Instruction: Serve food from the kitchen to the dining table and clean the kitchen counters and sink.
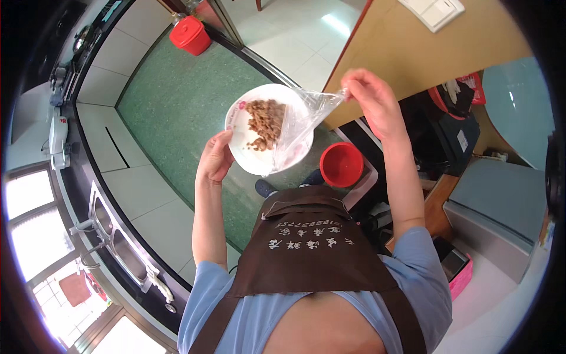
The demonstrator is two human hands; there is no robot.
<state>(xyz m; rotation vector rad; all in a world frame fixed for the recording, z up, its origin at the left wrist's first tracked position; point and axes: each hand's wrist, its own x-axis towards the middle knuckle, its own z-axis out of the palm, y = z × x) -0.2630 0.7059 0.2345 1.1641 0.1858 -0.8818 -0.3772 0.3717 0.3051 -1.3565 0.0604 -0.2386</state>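
My left hand (216, 155) grips the left rim of a white plate (241, 152), thumb on top. Brown minced food, perhaps cooked meat (266, 121), lies on the plate's left and middle part. Clear cling film (305, 128) still covers the plate's right side. Its upper corner is gathered and stretched between the fingertips of my right hand (371, 101), up and right of the plate. Part of the food shows bare at the left of the film's edge. The plate is held in the air above the floor, in front of my brown apron (309, 252), which bears writing.
Below the plate, a red bucket (341, 164) stands on the green floor (177, 101) by my feet. A lidded red bin (191, 35) is at the far wall. To the left runs a dark counter with a sink (128, 252); at right are a tan panel (424, 48) and a grey cabinet (495, 203).
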